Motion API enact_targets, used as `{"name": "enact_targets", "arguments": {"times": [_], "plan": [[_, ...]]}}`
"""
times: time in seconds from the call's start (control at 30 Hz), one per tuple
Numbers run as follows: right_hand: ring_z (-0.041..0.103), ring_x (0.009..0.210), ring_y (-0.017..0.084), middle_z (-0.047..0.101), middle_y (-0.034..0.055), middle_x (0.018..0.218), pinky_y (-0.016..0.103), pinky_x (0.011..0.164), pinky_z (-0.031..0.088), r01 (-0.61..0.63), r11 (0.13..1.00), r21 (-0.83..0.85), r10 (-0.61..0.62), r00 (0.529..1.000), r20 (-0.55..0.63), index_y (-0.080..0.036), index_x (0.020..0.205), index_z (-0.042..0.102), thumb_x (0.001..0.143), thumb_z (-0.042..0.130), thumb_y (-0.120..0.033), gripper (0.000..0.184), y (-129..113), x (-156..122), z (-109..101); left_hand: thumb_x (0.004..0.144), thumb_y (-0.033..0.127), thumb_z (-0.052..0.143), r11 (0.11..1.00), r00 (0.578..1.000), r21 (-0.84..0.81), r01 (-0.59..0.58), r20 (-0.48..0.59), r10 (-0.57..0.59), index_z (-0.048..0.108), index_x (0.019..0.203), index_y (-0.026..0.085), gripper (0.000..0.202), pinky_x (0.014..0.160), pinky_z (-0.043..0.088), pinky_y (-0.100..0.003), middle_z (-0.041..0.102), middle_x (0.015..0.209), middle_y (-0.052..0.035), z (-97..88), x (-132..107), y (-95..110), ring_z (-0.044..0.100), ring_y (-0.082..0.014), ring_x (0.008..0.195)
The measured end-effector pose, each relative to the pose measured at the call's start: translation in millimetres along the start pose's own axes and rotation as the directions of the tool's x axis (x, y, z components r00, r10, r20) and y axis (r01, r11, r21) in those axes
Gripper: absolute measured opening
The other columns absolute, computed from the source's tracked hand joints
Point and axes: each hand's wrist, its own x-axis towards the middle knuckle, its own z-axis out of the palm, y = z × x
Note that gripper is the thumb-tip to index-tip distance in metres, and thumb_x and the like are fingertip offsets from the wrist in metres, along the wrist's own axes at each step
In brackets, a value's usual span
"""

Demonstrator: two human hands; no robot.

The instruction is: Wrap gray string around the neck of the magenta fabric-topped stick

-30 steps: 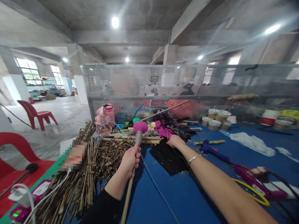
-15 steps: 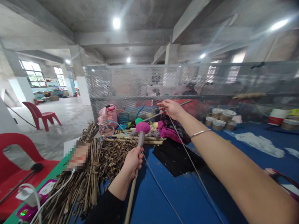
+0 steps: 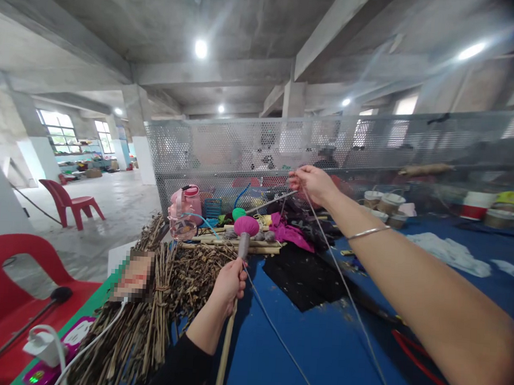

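My left hand [image 3: 228, 284] is closed round a long bamboo stick [image 3: 224, 351] topped by a magenta ball [image 3: 246, 225] wound with grey thread. A thin grey thread [image 3: 342, 283] runs from the stick toward me and back up to my right hand [image 3: 312, 183]. That hand is raised above the table at arm's length and pinches the thread. A silver bangle [image 3: 369, 232] sits on my right wrist. Under the thread lie black cloth [image 3: 300, 273] and pink cloth [image 3: 290, 231] on the blue table [image 3: 313, 339].
A heap of dry twigs [image 3: 156, 302] covers the table's left side. A pink water bottle [image 3: 184, 210], bamboo sticks and small tubs [image 3: 383, 202] stand at the back before a perforated metal screen [image 3: 259, 152]. Red plastic chairs [image 3: 2, 282] stand at left, with a charger and cable.
My right hand rose from the cloth pile, drawing the thread up, then moved a little right and higher. My left hand kept its grip on the stick.
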Motion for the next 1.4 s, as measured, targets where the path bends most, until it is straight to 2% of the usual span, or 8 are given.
{"name": "enact_targets", "arguments": {"times": [0.5,0.7,0.77,0.93,1.03,1.17,1.3,1.4], "plan": [[0.049,0.058,0.01,0.056,0.0018,0.069,0.023,0.053,0.042,0.085,0.957,-0.277,-0.022,0.975,0.222,-0.017,0.064,0.051,0.07,0.065,-0.025,0.017,-38,-38,-9,0.082,0.044,0.043,1.0,1.0,0.009,0.017,-0.013,-0.017,0.046,0.082,0.018,0.026,0.035,0.01,-0.015,0.033,0.051,0.0093,0.4,-1,1,0.022,-0.0017,0.034],[0.06,0.069,0.015,0.066,0.0071,0.078,0.028,0.066,0.046,-0.082,0.871,-0.484,0.471,0.419,0.776,-0.015,0.082,0.053,0.077,0.057,-0.032,0.017,-48,-161,-36,0.08,0.046,0.045,1.0,1.0,0.013,-0.001,0.021,0.001,0.045,0.081,0.018,0.028,0.034,0.011,-0.016,0.033,0.051,0.0095,1.2,-1,-1,0.021,-0.002,0.034],[0.06,0.063,0.016,0.065,0.0045,0.07,0.029,0.062,0.047,-0.139,0.823,-0.55,0.548,0.444,0.708,-0.016,0.1,0.051,0.079,0.051,-0.032,0.027,-45,-204,-45,0.081,0.046,0.044,1.0,1.0,0.028,0.002,0.029,-0.003,0.045,0.082,0.018,0.028,0.034,0.011,-0.016,0.033,0.051,0.0095,2.7,-3,-1,0.021,-0.0021,0.034],[0.054,0.107,0.033,0.062,0.0106,0.111,0.045,0.088,0.042,0.171,0.56,-0.811,0.407,0.795,0.449,-0.027,0.115,0.056,0.064,0.066,-0.034,0.052,-43,-266,-69,0.083,0.043,0.04,0.995,0.997,0.095,0.021,0.069,-0.028,0.045,0.083,0.018,0.025,0.034,0.012,-0.016,0.034,0.05,0.0093,13.3,-17,2,0.021,-0.0026,0.033],[0.04,0.123,0.032,0.05,0.0103,0.129,0.047,0.102,0.03,0.116,0.642,-0.758,0.27,0.891,0.365,-0.026,0.115,0.057,0.066,0.064,-0.042,0.052,-26,-263,-67,0.083,0.043,0.039,0.984,0.993,0.179,0.018,0.114,-0.039,0.046,0.082,0.019,0.025,0.034,0.013,-0.017,0.035,0.05,0.0088,27.5,-20,3,0.023,-0.0034,0.033],[0.053,0.109,0.024,0.047,0.0153,0.126,0.038,0.09,0.042,-0.327,0.895,-0.303,0.421,0.843,0.336,-0.019,0.125,0.039,0.063,0.063,-0.029,0.068,21,-230,-31,0.083,0.042,0.04,0.909,0.99,0.395,-0.136,0.087,0.11,0.05,0.073,0.019,0.027,0.036,0.019,-0.02,0.038,0.048,0.0065,48.7,-14,4,0.029,-0.0061,0.034],[0.058,0.068,0.013,0.06,0.0058,0.094,0.024,0.058,0.044,-0.565,0.825,0.007,0.468,0.69,0.553,-0.019,0.114,0.041,0.049,0.054,-0.01,0.067,59,-198,10,0.083,0.037,0.043,0.682,0.915,0.632,-0.367,0.112,0.388,0.058,0.069,0.017,0.028,0.048,0.031,-0.023,0.055,0.057,-0.0012,54.2,-4,5,0.046,-0.0111,0.05],[0.042,0.043,0.007,0.055,-0.0032,0.063,0.018,0.04,0.028,-0.585,0.811,-0.014,0.503,0.684,0.528,-0.019,0.106,0.042,0.05,0.047,-0.011,0.057,71,-189,23,0.084,0.036,0.04,0.568,0.876,0.72,-0.399,0.118,0.467,0.059,0.069,0.016,0.032,0.053,0.031,-0.024,0.058,0.061,-0.0032,47.5,-1,4,0.049,-0.0123,0.055]]}}
